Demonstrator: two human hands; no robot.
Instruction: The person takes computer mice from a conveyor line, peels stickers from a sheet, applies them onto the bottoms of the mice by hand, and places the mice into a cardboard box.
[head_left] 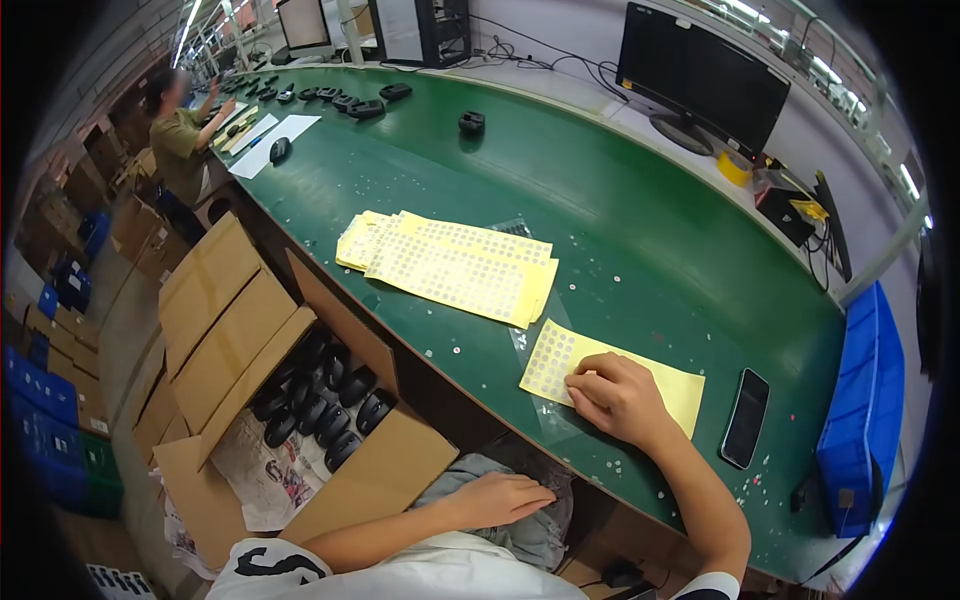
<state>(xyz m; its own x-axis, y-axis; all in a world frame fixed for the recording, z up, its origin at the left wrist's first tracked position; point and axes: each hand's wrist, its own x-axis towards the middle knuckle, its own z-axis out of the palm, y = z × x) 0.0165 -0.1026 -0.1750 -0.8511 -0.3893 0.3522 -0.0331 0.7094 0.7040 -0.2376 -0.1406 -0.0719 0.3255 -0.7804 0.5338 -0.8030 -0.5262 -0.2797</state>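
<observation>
My right hand [617, 398] rests on a yellow sheet of small round silver stickers [548, 365], fingers curled and pressed together at the edge of the sticker rows. Whatever is between the fingertips is too small to make out. The right part of that sheet is bare yellow. My left hand [508, 499] lies flat on my lap, over grey cloth, fingers stretched out and holding nothing. Beyond the right hand is a stack of similar yellow sticker sheets [450, 262]. A phone [745, 418] lies to the right of the sheet.
An open cardboard box [370, 485] with several black computer mice [333, 425] stands left of my lap. A blue bin [862, 410] is at the right edge. A monitor [700, 75] stands along the back. More black devices [367, 108] and a person [178, 140] are farther left.
</observation>
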